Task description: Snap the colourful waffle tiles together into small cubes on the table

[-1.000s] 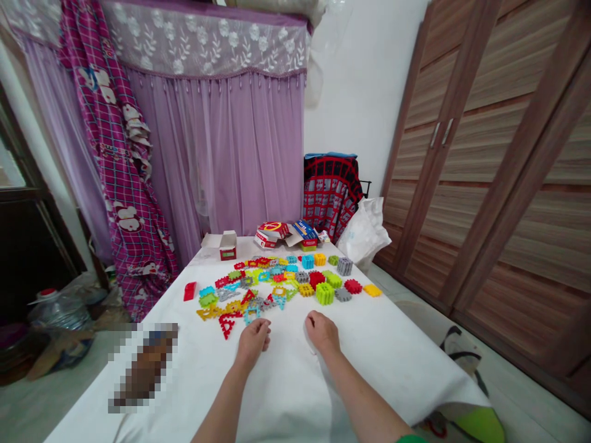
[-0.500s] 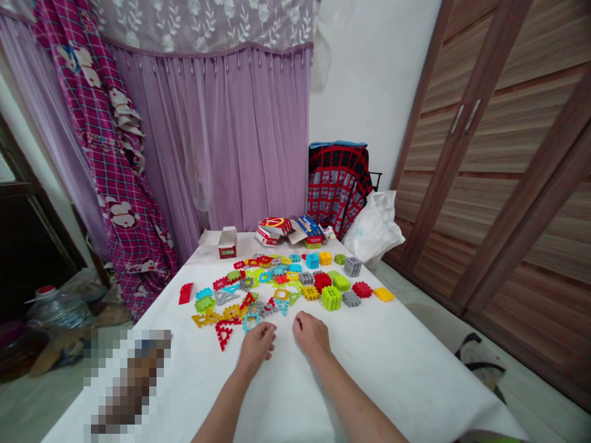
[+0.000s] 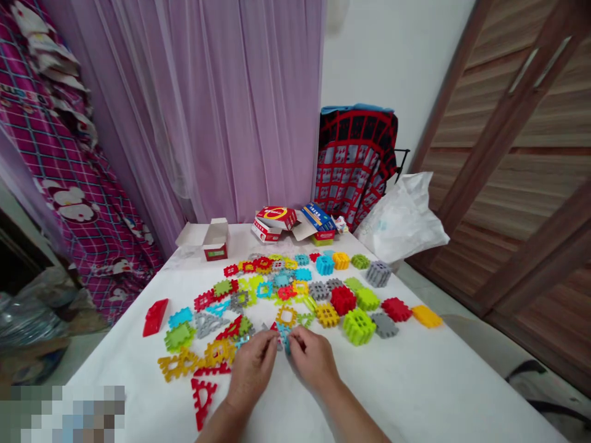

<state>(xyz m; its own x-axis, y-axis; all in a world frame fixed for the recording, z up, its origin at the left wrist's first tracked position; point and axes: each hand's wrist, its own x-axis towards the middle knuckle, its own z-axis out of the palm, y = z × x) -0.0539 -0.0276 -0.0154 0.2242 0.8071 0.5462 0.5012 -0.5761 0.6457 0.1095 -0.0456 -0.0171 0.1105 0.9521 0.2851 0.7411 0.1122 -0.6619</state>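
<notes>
Many coloured plastic interlocking pieces (image 3: 286,295) lie spread on a white-covered table (image 3: 415,381). Both my hands meet at the near edge of the pile. My left hand (image 3: 252,369) has its fingers curled onto a piece near a grey one. My right hand (image 3: 311,360) pinches a light blue piece (image 3: 285,337) between thumb and fingers. A green cube (image 3: 357,325) and a red cube (image 3: 342,299) stand just to the right. A red triangle (image 3: 203,397) lies by my left wrist.
Small cardboard boxes (image 3: 277,221) stand at the table's far end, with an open white box (image 3: 210,239) to their left. A white plastic bag (image 3: 401,221) and a red checked cloth (image 3: 353,160) sit behind. Purple curtains hang at the back; wooden wardrobe doors on the right.
Both hands moved forward from the bare cloth to the pile and closed on pieces. The camera tilted down and nearer to the table.
</notes>
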